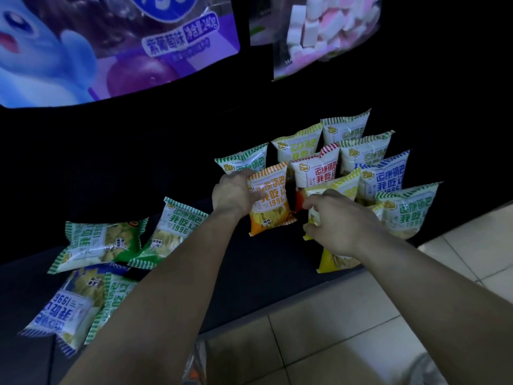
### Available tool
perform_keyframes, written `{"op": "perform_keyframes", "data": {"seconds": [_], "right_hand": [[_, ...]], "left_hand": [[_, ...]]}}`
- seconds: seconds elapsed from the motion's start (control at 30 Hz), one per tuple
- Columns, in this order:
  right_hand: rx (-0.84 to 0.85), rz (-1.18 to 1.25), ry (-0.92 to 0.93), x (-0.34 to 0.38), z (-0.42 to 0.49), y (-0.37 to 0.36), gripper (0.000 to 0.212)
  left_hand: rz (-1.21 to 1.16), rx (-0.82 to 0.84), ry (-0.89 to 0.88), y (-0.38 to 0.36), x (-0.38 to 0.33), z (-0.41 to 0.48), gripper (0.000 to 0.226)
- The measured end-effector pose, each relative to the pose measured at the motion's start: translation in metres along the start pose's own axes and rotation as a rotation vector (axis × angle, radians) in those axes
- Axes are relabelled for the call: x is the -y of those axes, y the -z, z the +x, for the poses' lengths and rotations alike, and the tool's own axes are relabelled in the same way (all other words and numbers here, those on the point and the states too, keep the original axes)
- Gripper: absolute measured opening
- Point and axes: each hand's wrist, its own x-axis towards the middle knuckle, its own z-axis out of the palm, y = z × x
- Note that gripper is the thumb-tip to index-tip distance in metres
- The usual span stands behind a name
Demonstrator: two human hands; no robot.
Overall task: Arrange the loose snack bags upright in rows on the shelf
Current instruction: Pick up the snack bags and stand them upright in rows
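Nearest, below both wrists, is the tiled floor (361,329), which meets the front edge of the dark shelf (266,262).

Far left of the left hand's grip and nearer the camera, loose bags lie flat in a heap. A blue bag (66,304) lies upside down, overlapping a striped bag (111,301) that is partly hidden by the forearm. Just beyond them a green bag (100,243) lies on its side, touching a tilted bag (177,229) that leans closer to the left wrist.

The right hand (336,222) is curled round the middle of a yellow bag (337,262), which stands upright near the shelf's front edge. To the right of that grip stands a front green bag (408,209).

The left hand (233,194) grips the upper left edge of an orange bag (273,201), which stands upright just left of the yellow bag and apart from it.

Beyond the two grips, more bags stand in rows. A red bag (316,170) is between the hands, a blue upright bag (385,176) is behind the right grip, and a small green bag (244,161) touches the back of the left hand's fingers. Farther back come a lime bag (299,145) and two rear bags (366,151).

High above hang a purple pack (111,45) and a marshmallow bag (319,31).
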Motion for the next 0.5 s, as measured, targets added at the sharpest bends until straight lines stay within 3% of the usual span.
{"op": "perform_keyframes", "data": {"seconds": [0.23,0.5], "right_hand": [[0.036,-0.058,0.011,0.006,-0.004,0.001,0.049],[0.050,-0.094,0.096,0.038,-0.015,0.010,0.051]], "left_hand": [[0.161,-0.019,-0.080,0.017,-0.005,-0.011,0.071],[0.324,0.157,-0.111,0.117,0.025,-0.059,0.071]]}}
